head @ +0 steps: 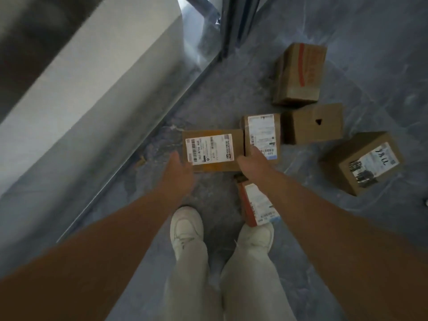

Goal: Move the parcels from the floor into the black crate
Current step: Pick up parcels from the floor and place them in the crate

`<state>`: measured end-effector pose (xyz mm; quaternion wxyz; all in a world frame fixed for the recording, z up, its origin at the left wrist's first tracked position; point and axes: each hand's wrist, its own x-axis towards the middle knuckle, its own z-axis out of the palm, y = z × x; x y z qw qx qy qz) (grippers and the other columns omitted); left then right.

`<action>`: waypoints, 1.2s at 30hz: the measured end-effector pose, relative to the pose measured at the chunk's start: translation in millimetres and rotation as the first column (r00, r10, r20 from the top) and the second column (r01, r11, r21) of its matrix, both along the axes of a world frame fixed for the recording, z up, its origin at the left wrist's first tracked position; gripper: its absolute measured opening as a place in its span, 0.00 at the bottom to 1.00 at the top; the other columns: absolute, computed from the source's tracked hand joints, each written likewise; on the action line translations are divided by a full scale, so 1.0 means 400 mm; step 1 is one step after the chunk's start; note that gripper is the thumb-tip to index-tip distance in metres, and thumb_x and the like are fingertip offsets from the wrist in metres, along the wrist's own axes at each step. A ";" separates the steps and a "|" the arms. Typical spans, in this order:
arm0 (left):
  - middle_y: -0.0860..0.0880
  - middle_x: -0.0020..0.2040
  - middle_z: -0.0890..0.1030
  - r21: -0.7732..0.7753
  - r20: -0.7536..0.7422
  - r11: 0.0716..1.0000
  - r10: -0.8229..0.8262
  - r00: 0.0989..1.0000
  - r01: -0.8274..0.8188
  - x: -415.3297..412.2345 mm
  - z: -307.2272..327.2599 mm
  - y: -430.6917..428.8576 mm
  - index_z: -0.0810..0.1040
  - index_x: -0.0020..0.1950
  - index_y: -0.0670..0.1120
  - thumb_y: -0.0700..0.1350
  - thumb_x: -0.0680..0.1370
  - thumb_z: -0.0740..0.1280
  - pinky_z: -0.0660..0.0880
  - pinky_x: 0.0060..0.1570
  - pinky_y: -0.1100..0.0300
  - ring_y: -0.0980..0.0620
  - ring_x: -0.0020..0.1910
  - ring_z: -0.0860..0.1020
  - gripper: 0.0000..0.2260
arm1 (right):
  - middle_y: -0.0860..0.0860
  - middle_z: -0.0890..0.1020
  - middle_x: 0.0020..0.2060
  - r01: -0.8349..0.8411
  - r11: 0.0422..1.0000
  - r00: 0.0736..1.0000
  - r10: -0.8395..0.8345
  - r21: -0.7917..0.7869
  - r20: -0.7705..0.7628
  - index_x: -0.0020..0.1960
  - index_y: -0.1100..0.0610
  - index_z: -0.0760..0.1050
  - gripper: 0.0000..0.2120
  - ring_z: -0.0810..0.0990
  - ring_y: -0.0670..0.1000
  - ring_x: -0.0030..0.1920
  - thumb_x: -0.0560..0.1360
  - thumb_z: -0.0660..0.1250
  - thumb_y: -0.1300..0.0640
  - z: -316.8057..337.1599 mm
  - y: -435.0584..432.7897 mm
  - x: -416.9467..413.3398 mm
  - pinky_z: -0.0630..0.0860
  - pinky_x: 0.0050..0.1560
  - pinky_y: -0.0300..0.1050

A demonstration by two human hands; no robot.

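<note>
Parcel: flat brown carton (213, 150) with a white barcode label, lying on the grey floor (324, 239).
Neighbour: labelled carton (262, 135) against the flat carton's right side.
Left hand (178, 174): spread, empty, at the flat carton's near left corner.
Right hand (252, 164): spread, empty, at its right edge; contact unclear.

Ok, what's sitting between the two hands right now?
The near edge of the flat labelled parcel lies between the left hand and the right hand, with bare floor just below it. The head view shows this.
</note>
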<state>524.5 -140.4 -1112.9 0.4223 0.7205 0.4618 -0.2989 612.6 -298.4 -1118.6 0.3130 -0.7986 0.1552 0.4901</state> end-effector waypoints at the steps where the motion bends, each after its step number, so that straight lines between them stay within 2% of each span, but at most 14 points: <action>1: 0.39 0.66 0.75 -0.025 0.004 0.999 0.044 0.999 -0.044 0.010 -0.032 0.007 0.67 0.71 0.40 0.41 0.82 0.57 0.72 0.63 0.48 0.39 0.64 0.75 0.17 | 0.56 0.66 0.73 0.017 1.000 1.000 -0.017 -0.026 0.006 0.76 0.58 0.61 0.25 0.66 0.59 0.72 0.80 0.60 0.58 -0.036 0.009 0.013 0.65 0.73 0.54; 5: 0.46 0.65 0.78 -0.160 -0.019 0.968 0.193 0.981 -0.193 0.033 -0.115 0.017 0.71 0.70 0.42 0.40 0.82 0.57 0.73 0.58 0.54 0.47 0.60 0.77 0.16 | 0.55 0.61 0.71 0.039 0.990 0.993 -0.023 -0.138 0.119 0.75 0.55 0.57 0.29 0.64 0.59 0.69 0.77 0.64 0.60 -0.112 0.033 0.010 0.67 0.70 0.57; 8: 0.45 0.66 0.78 -0.244 -0.043 0.923 0.296 0.954 -0.298 0.019 -0.102 0.007 0.70 0.71 0.43 0.39 0.82 0.59 0.75 0.63 0.51 0.46 0.62 0.78 0.17 | 0.54 0.59 0.71 0.160 0.985 0.987 -0.159 -0.069 0.019 0.77 0.50 0.56 0.34 0.65 0.58 0.67 0.76 0.62 0.66 -0.105 0.049 0.004 0.72 0.67 0.55; 11: 0.45 0.63 0.79 -0.206 -0.024 0.910 0.364 0.931 -0.360 -0.002 -0.003 -0.013 0.70 0.70 0.43 0.39 0.82 0.60 0.77 0.59 0.52 0.47 0.59 0.79 0.16 | 0.57 0.70 0.66 0.241 0.969 0.962 -0.247 -0.061 -0.117 0.70 0.55 0.69 0.23 0.74 0.53 0.53 0.76 0.58 0.67 -0.042 0.035 0.027 0.78 0.46 0.47; 13: 0.44 0.63 0.80 -0.218 -0.015 0.910 0.360 0.933 -0.354 -0.005 0.092 -0.028 0.71 0.69 0.42 0.39 0.82 0.58 0.75 0.64 0.49 0.46 0.61 0.78 0.15 | 0.56 0.76 0.60 0.217 0.974 0.969 -0.223 -0.068 -0.105 0.67 0.58 0.72 0.18 0.77 0.54 0.53 0.78 0.57 0.65 0.041 0.002 0.056 0.79 0.46 0.46; 15: 0.44 0.57 0.82 -0.247 0.035 0.902 0.374 0.927 -0.355 0.014 0.202 -0.047 0.76 0.62 0.42 0.37 0.82 0.57 0.77 0.60 0.55 0.49 0.58 0.80 0.12 | 0.56 0.79 0.55 0.266 0.964 0.962 -0.267 -0.029 -0.055 0.67 0.59 0.73 0.18 0.79 0.55 0.52 0.79 0.58 0.65 0.155 -0.043 0.089 0.77 0.43 0.42; 17: 0.53 0.46 0.82 -0.263 0.099 0.908 0.360 0.927 -0.325 0.060 0.330 -0.094 0.78 0.53 0.44 0.37 0.82 0.57 0.76 0.43 0.73 0.61 0.46 0.81 0.10 | 0.61 0.77 0.54 0.366 0.930 0.930 -0.365 0.019 -0.029 0.66 0.64 0.73 0.18 0.79 0.57 0.50 0.76 0.60 0.68 0.294 -0.103 0.126 0.73 0.40 0.40; 18: 0.57 0.43 0.81 -0.263 0.150 0.913 0.357 0.922 -0.311 0.090 0.399 -0.120 0.78 0.52 0.45 0.38 0.82 0.57 0.73 0.35 0.76 0.66 0.40 0.81 0.10 | 0.61 0.75 0.53 0.422 0.906 0.906 -0.422 0.021 -0.027 0.65 0.64 0.72 0.18 0.78 0.55 0.46 0.76 0.60 0.69 0.376 -0.130 0.143 0.73 0.40 0.41; 20: 0.56 0.41 0.81 -0.284 0.214 0.903 0.387 0.897 -0.322 0.167 0.554 -0.169 0.78 0.52 0.46 0.39 0.81 0.59 0.72 0.29 0.76 0.66 0.33 0.80 0.09 | 0.58 0.72 0.53 0.545 0.838 0.838 -0.545 0.025 -0.004 0.63 0.59 0.70 0.17 0.77 0.55 0.48 0.75 0.61 0.68 0.542 -0.183 0.182 0.74 0.43 0.45; 24: 0.51 0.39 0.83 -0.359 0.332 0.908 0.340 0.880 -0.216 0.312 0.927 -0.227 0.79 0.45 0.48 0.44 0.80 0.60 0.79 0.36 0.66 0.57 0.38 0.82 0.09 | 0.55 0.77 0.42 0.743 0.631 0.647 -0.763 0.223 0.007 0.48 0.57 0.71 0.03 0.77 0.53 0.43 0.76 0.59 0.62 0.963 -0.297 0.269 0.76 0.45 0.50; 26: 0.49 0.42 0.84 -0.395 0.406 0.905 0.326 0.854 -0.158 0.354 1.135 -0.235 0.79 0.44 0.47 0.47 0.79 0.60 0.82 0.49 0.53 0.51 0.44 0.83 0.10 | 0.53 0.78 0.42 0.718 0.637 0.648 -0.759 0.280 0.065 0.46 0.56 0.74 0.07 0.78 0.53 0.44 0.77 0.59 0.54 1.184 -0.346 0.298 0.78 0.48 0.54; 29: 0.47 0.47 0.84 -0.387 0.521 0.917 0.306 0.797 -0.099 0.389 1.407 -0.225 0.79 0.46 0.49 0.51 0.77 0.61 0.78 0.59 0.41 0.47 0.51 0.83 0.09 | 0.55 0.81 0.45 0.628 0.688 0.696 -0.706 0.364 0.133 0.49 0.54 0.77 0.17 0.81 0.55 0.47 0.77 0.62 0.40 1.461 -0.387 0.311 0.81 0.46 0.56; 33: 0.49 0.46 0.84 -0.351 0.643 0.932 0.311 0.700 -0.092 0.350 1.668 -0.212 0.77 0.50 0.50 0.55 0.80 0.63 0.80 0.55 0.43 0.49 0.48 0.84 0.10 | 0.57 0.80 0.54 0.493 0.711 0.738 -0.647 0.502 0.193 0.54 0.53 0.76 0.12 0.81 0.57 0.54 0.80 0.63 0.45 1.712 -0.396 0.278 0.81 0.52 0.62; 36: 0.53 0.49 0.82 -0.260 0.730 0.960 0.265 0.629 -0.102 0.275 1.800 -0.210 0.75 0.51 0.54 0.60 0.79 0.63 0.80 0.54 0.50 0.52 0.51 0.82 0.11 | 0.53 0.80 0.56 0.366 0.707 0.802 -0.570 0.605 0.180 0.57 0.48 0.77 0.07 0.80 0.54 0.56 0.80 0.65 0.50 1.841 -0.395 0.258 0.82 0.49 0.59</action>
